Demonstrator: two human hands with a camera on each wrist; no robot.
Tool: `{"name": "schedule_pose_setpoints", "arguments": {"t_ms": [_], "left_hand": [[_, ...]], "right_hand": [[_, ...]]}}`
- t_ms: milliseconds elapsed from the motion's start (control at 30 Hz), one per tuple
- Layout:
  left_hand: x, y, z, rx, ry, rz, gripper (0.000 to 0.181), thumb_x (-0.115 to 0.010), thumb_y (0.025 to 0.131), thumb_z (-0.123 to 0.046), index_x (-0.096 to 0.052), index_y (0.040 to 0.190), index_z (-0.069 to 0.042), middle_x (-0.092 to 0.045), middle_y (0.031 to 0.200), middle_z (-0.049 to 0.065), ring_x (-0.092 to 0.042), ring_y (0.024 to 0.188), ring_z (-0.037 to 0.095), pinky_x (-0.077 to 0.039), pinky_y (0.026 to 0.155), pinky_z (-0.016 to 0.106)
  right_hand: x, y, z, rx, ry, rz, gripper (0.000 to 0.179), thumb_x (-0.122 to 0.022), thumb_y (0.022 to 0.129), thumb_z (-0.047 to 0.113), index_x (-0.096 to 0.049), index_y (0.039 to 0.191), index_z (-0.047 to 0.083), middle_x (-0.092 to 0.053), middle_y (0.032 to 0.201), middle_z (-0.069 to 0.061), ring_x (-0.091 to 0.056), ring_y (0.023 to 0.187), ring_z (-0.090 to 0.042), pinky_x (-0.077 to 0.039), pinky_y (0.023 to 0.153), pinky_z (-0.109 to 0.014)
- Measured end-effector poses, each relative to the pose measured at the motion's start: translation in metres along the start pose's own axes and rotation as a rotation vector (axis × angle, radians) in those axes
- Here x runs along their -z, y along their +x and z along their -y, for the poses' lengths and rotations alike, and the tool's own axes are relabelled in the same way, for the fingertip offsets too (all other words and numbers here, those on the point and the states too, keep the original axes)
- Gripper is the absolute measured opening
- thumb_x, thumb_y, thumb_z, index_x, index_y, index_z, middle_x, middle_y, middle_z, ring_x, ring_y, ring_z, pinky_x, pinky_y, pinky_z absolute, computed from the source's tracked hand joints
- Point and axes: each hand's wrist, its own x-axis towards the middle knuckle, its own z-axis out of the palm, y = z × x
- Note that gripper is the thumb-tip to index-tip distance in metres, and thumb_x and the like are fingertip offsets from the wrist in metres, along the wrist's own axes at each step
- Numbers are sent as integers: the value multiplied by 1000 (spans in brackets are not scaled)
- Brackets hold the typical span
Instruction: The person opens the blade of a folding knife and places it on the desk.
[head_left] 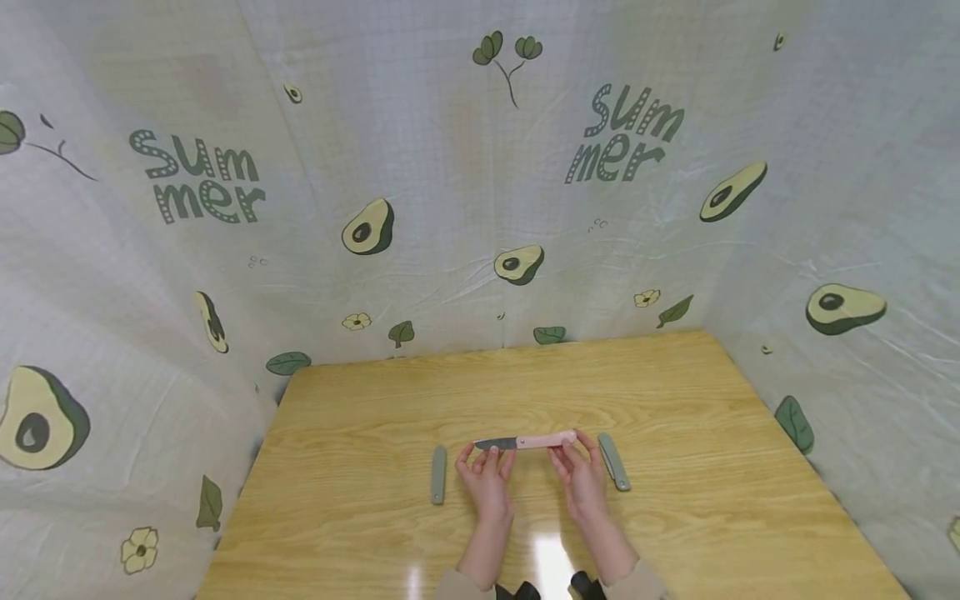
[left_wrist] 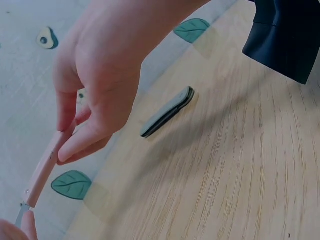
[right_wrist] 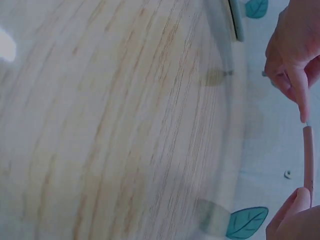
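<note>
A folding knife with a pink handle (head_left: 546, 440) and a grey blade (head_left: 495, 444), opened out, is held level above the table. My left hand (head_left: 489, 487) pinches the blade between thumb and fingers. At the other side, my right hand (head_left: 585, 483) grips the far end of the handle; in the left wrist view this right hand (left_wrist: 102, 70) curls its fingers round the pink end. The right wrist view has the left hand (right_wrist: 295, 55) at the blade, most of which is hidden there.
A grey-green folded knife (head_left: 438, 475) lies on the wooden table (head_left: 360, 433) left of my left hand. Another grey-green folded knife (head_left: 614, 462) rests just right of my right hand. A curtain (head_left: 442, 158) printed with avocados surrounds the table's back and sides.
</note>
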Motion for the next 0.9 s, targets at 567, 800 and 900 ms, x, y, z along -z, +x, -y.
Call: {"name": "schedule_pose_setpoints", "arguments": {"t_ms": [567, 800, 900], "left_hand": [[7, 2, 1, -30, 8, -37, 52, -52, 95, 9, -22, 138, 7, -49, 102, 15, -65, 91, 20, -56, 90, 37], [18, 7, -1, 6, 49, 53, 56, -57, 96, -3, -24, 139, 8, -49, 110, 18, -63, 98, 23, -55, 93, 38], [24, 11, -1, 42, 88, 98, 56, -60, 95, -5, -28, 140, 8, -50, 112, 18, -61, 103, 27, -54, 95, 39]], "right_hand": [[8, 11, 3, 104, -228, 12, 36, -58, 92, -10, -41, 124, -17, -58, 92, -6, -67, 81, -9, -58, 83, -24], [20, 21, 8, 83, -445, 77, 44, -62, 92, -3, -46, 130, -16, -63, 102, -11, -65, 83, -7, -59, 79, -25], [23, 23, 11, 83, -540, 94, 49, -65, 90, 0, -47, 133, -14, -62, 111, -18, -61, 81, -3, -57, 73, -23]]}}
